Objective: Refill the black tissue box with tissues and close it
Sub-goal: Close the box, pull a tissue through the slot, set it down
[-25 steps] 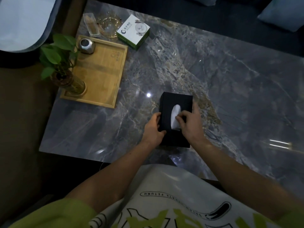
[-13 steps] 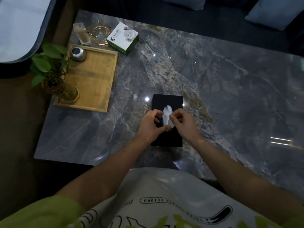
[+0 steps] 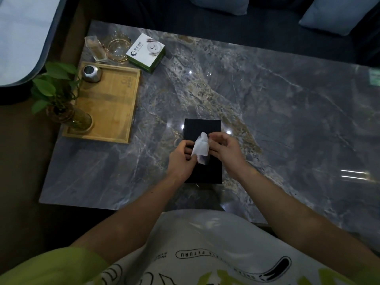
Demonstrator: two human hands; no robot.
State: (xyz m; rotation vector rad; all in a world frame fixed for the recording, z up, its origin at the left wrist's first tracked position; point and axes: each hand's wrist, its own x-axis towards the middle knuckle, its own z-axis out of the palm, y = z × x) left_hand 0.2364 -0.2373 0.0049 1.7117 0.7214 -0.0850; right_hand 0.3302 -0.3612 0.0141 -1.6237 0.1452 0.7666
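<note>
Head view: black tissue box [image 3: 202, 128] sits on the marble table [image 3: 277, 112], near its 6 o'clock edge, lid apparently shut. Left hand [image 3: 181, 159] and right hand [image 3: 225, 149] close together over the box top, both pinching the white tissue [image 3: 201, 148] sticking up from the slot, probably teasing the first sheet out so it dispenses. Wooden tray [image 3: 111, 103] with plant [image 3: 55, 87] at 9 o'clock, green-white carton [image 3: 146, 51] at 11, well apart.
</note>
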